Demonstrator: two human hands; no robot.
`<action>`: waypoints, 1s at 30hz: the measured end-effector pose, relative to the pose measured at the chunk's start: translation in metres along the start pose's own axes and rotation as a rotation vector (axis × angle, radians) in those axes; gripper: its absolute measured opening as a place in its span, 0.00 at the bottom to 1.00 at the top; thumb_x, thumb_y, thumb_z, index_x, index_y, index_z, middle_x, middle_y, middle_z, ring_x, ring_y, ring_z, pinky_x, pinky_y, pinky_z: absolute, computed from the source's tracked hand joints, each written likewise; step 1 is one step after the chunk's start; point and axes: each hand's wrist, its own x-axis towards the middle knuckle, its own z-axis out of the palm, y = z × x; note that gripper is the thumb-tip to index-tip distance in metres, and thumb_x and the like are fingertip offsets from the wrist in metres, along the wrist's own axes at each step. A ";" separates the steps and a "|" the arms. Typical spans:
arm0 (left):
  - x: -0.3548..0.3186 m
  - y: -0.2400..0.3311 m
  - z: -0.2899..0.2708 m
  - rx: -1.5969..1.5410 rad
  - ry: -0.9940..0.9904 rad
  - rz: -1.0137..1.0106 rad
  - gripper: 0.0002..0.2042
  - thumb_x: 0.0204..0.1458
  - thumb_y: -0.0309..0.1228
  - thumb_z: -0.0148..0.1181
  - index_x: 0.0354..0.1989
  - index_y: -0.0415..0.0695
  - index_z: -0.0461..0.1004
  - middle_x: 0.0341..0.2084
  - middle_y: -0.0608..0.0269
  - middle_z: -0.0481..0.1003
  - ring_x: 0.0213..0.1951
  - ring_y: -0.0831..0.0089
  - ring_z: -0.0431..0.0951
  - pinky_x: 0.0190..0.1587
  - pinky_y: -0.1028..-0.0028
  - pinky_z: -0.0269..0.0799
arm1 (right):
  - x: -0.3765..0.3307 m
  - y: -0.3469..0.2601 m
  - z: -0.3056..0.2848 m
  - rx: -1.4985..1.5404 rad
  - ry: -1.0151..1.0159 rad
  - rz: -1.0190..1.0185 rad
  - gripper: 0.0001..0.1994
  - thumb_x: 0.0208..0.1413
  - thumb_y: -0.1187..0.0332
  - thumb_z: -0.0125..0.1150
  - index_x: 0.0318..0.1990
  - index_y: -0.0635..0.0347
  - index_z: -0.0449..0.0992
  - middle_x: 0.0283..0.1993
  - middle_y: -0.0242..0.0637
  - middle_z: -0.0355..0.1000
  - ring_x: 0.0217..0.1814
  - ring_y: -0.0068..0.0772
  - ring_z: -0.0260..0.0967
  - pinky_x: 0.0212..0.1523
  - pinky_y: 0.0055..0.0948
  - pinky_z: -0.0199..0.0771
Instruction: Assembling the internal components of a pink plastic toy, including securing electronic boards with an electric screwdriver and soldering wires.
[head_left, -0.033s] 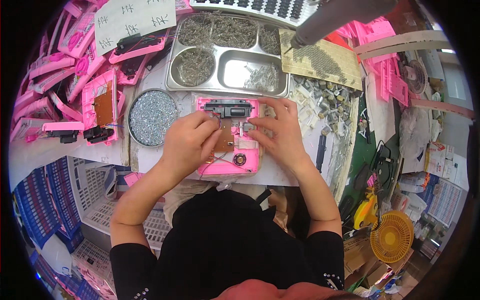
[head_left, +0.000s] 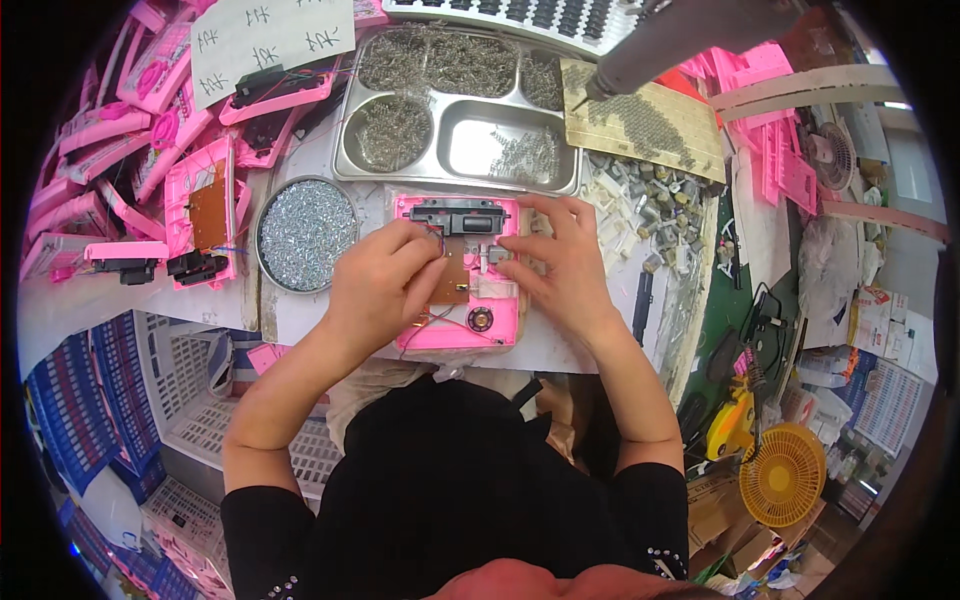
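A pink plastic housing lies in front of me, with a black module across its far end, a brown circuit board and a round speaker. My left hand is closed over the housing's left side, fingertips pinched beside thin wires; what is inside the pinch is hidden. My right hand reaches in from the right. Its thumb and index finger close round a small grey-and-white part, while another finger rests at the housing's far right corner.
A round tin of small screws stands left of the housing. Beyond is a steel compartment tray of springs. At right lie a pile of small motors and a yellowish card under an electric screwdriver. Pink housings heap up far left.
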 end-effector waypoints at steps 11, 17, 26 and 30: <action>0.011 -0.009 0.004 -0.558 0.076 -0.305 0.05 0.58 0.25 0.64 0.33 0.36 0.78 0.31 0.65 0.75 0.29 0.78 0.72 0.32 0.77 0.67 | 0.014 -0.019 -0.012 -0.044 0.130 -0.144 0.20 0.41 0.67 0.77 0.45 0.50 0.85 0.65 0.40 0.69 0.67 0.55 0.57 0.65 0.49 0.63; 0.005 -0.014 0.005 -0.617 0.030 -0.237 0.05 0.59 0.26 0.62 0.35 0.36 0.76 0.32 0.63 0.74 0.32 0.77 0.71 0.36 0.76 0.68 | 0.046 -0.027 0.029 0.028 0.160 -0.362 0.15 0.39 0.71 0.74 0.39 0.51 0.85 0.65 0.37 0.72 0.70 0.56 0.59 0.58 0.47 0.70; -0.011 -0.016 0.010 -0.406 -0.007 -0.179 0.11 0.50 0.19 0.59 0.43 0.39 0.73 0.37 0.60 0.72 0.31 0.71 0.74 0.34 0.73 0.71 | 0.022 0.002 0.021 0.128 0.172 -0.300 0.11 0.41 0.71 0.77 0.35 0.51 0.87 0.61 0.32 0.76 0.70 0.50 0.60 0.63 0.44 0.67; -0.006 -0.012 0.015 -0.246 -0.008 -0.185 0.13 0.49 0.20 0.64 0.44 0.40 0.74 0.36 0.58 0.73 0.31 0.68 0.76 0.33 0.70 0.74 | 0.016 0.009 0.021 0.288 0.226 -0.164 0.11 0.41 0.72 0.77 0.36 0.52 0.88 0.59 0.35 0.77 0.67 0.47 0.62 0.61 0.42 0.67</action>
